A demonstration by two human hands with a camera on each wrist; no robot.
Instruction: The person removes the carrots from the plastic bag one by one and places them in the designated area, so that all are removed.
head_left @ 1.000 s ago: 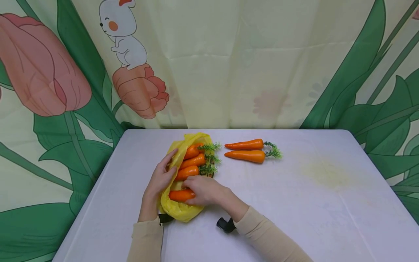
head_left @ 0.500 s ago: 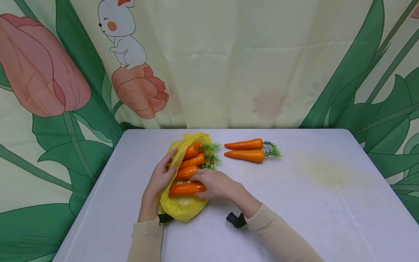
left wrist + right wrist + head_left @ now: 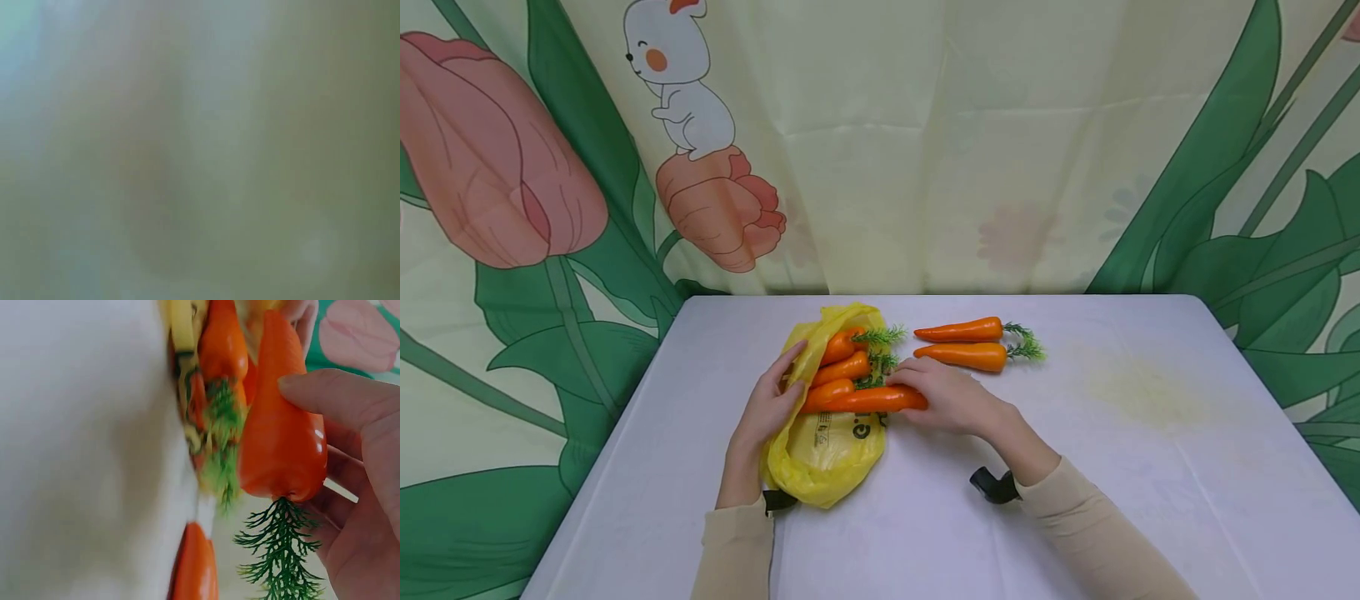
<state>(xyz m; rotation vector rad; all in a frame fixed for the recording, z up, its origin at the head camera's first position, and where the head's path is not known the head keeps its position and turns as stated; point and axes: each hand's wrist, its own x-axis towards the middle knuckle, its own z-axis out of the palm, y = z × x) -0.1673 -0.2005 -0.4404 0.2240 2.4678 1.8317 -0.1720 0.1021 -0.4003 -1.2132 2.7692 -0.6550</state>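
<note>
A yellow plastic bag point(image 3: 831, 467) lies with its mouth facing right, carrots inside it. My left hand point(image 3: 767, 404) holds the bag's left upper edge. My right hand point(image 3: 951, 396) grips a carrot point(image 3: 872, 401) near its thick end, lifted at the bag's mouth with its tip pointing left. In the right wrist view, the thumb presses on this orange carrot point(image 3: 281, 431), and its green leaves hang free. Other carrots point(image 3: 842, 367) with feathery green tops remain in the bag. The left wrist view is only a blur.
Two carrots point(image 3: 962, 343) lie side by side on the white-covered table point(image 3: 1112, 467), right of the bag, tips to the left. A patterned curtain point(image 3: 955, 167) with a rabbit and tulips hangs behind the table's far edge.
My right hand has gripped the nearest carrot and drawn it up and right, partly out of the bag. Printing on the bag now shows below it. My left hand has stayed still.
</note>
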